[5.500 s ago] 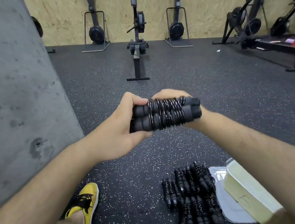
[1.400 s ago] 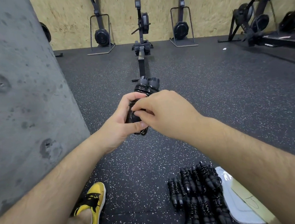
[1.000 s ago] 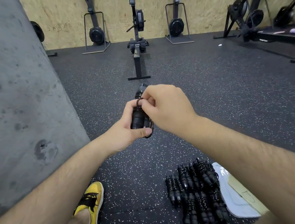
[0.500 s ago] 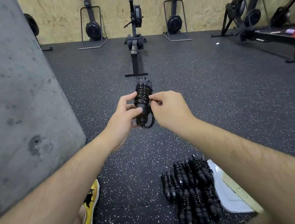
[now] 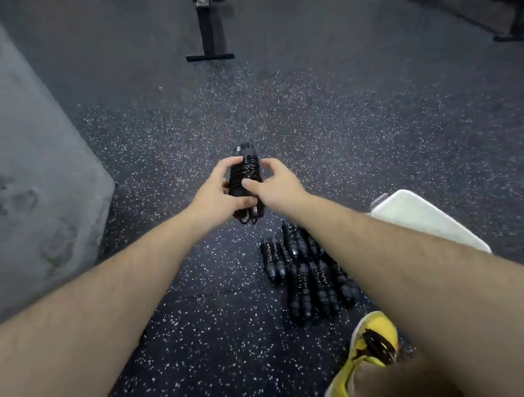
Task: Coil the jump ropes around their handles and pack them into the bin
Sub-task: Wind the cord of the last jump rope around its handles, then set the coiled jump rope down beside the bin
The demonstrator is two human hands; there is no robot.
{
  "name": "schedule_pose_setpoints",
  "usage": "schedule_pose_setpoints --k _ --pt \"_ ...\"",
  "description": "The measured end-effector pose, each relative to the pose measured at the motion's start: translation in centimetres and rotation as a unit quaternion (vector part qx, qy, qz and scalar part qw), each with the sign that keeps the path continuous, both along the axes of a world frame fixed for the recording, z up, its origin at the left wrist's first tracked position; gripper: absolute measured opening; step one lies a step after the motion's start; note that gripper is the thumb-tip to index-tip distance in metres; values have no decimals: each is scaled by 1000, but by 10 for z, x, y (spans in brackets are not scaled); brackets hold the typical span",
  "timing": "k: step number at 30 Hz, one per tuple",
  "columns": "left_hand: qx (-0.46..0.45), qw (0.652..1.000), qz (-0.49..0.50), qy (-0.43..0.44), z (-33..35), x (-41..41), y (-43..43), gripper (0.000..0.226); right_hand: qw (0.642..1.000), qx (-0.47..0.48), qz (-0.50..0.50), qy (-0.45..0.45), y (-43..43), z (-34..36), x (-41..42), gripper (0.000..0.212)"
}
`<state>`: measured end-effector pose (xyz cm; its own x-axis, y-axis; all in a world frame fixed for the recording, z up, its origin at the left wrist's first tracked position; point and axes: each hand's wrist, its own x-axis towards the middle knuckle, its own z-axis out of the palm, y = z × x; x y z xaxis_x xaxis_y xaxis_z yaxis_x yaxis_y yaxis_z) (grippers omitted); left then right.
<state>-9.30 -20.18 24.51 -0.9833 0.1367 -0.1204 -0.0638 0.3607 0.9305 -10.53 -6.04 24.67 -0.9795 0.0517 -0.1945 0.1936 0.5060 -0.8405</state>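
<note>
Now tilting further down than half a second ago: wall gone from view, floor [image 5: 374, 119] filling the picture, yellow shoe [image 5: 367, 352] showing at the lower right instead of the lower left. Also sitting lower and closer in: the coiled rope [image 5: 246, 180], carried above the floor just short of the pile [image 5: 305, 273].

Holding the rope between both hands. Left hand [image 5: 219, 195] wrapping the near end from the left, thumb lying under the handles. Right hand [image 5: 272, 184] closing on it from the right, thumb pressing across the coils, fingers curling round the far side. Both grips narrow and full, holding the same bundle.

Hanging loose below the near end: a short loop of cord, seemingly not tucked in. Probably finishing the wrap, or about to set the bundle down.

Lying on the floor near the bottom edge: the pile of wound ropes, with the white bin [image 5: 427, 218] just beside it to the right, tilted, partly hidden by the right forearm. Cannot tell whether anything is inside.

Risking, from here:
- unwinding of the coils if the right thumb lifts before the loose end is secured;
- snagging that hanging loop on the pile while lowering;
- knocking neighbouring bundles apart when dropping this one in;
- tipping the tilted bin further while packing.
</note>
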Motion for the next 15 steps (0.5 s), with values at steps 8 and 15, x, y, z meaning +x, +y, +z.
schedule_pose_setpoints --k 8,15 --pt "-37 990 32 -134 -150 25 28 73 989 43 -12 -141 22 -149 34 66" --pt "-81 974 15 -209 -259 65 46 60 976 57 -34 -206 29 -253 91 60"
